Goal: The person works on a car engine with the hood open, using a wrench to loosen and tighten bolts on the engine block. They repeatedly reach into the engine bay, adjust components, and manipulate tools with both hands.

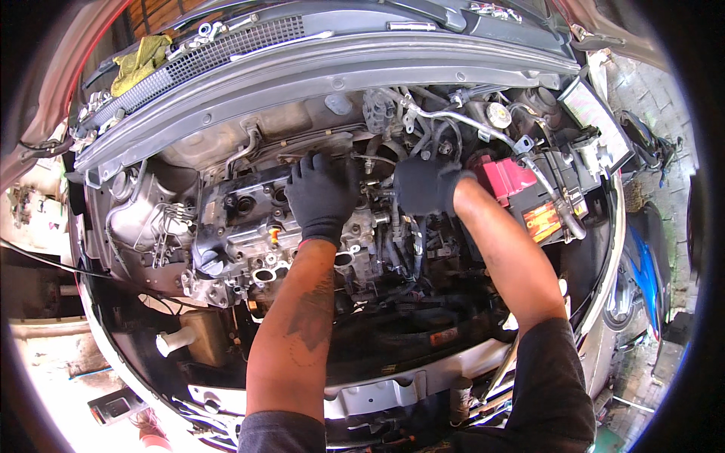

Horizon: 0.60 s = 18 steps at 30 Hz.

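My left hand (325,195), in a black glove, lies over the right part of the dark engine valve cover (245,198). Its fingers curl downward, and whatever they grip is hidden beneath the glove. To its right, my right hand (424,187), also gloved in black, reaches in among hoses and wiring at the engine's end, left of the battery (545,215). That hand is smeared and its fingers do not show. Below the cover, the metal cylinder head (264,276) shows open ports, and an orange-topped part (274,235) stands at its edge.
A red cover (507,178) sits beside the battery. Metal pipes cross the back right of the bay. Loose tools (208,34) and a yellow cloth (142,64) lie on the cowl. The front crossmember (370,396) spans the near side; a blue motorcycle (643,264) stands at right.
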{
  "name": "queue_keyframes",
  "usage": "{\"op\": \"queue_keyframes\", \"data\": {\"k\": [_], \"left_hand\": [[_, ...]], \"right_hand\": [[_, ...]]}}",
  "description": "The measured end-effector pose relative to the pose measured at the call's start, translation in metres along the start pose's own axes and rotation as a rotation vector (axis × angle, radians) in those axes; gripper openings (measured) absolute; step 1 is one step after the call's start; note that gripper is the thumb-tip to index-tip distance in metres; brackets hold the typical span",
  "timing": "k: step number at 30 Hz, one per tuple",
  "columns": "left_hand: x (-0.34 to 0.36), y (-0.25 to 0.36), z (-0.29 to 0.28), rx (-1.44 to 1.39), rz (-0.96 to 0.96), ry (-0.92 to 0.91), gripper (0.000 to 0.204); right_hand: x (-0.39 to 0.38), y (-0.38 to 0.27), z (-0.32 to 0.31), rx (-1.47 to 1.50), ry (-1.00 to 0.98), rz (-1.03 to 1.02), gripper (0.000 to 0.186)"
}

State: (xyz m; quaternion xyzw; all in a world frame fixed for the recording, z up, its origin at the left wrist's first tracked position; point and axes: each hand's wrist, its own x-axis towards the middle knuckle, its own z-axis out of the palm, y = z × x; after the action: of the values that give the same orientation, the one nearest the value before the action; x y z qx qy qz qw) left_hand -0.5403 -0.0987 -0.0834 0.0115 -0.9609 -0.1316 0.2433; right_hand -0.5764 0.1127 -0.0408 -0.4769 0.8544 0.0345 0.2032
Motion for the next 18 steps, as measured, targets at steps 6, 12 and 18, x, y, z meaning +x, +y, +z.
{"op": "queue_keyframes", "data": {"k": [6, 12, 18], "left_hand": [[0.0, 0.005, 0.001, 0.0, 0.01, -0.013, 0.05], [-0.001, 0.005, -0.002, 0.017, 0.005, -0.047, 0.05], [0.0, 0.001, 0.0, 0.011, 0.024, 0.035, 0.049]], "right_hand": [[-0.011, -0.033, 0.046, 0.447, 0.082, 0.359, 0.022], [-0.014, -0.049, 0.044, 0.499, 0.081, 0.489, 0.023], [0.009, -0.039, 0.036, 0.377, -0.084, 0.379, 0.031]]}}
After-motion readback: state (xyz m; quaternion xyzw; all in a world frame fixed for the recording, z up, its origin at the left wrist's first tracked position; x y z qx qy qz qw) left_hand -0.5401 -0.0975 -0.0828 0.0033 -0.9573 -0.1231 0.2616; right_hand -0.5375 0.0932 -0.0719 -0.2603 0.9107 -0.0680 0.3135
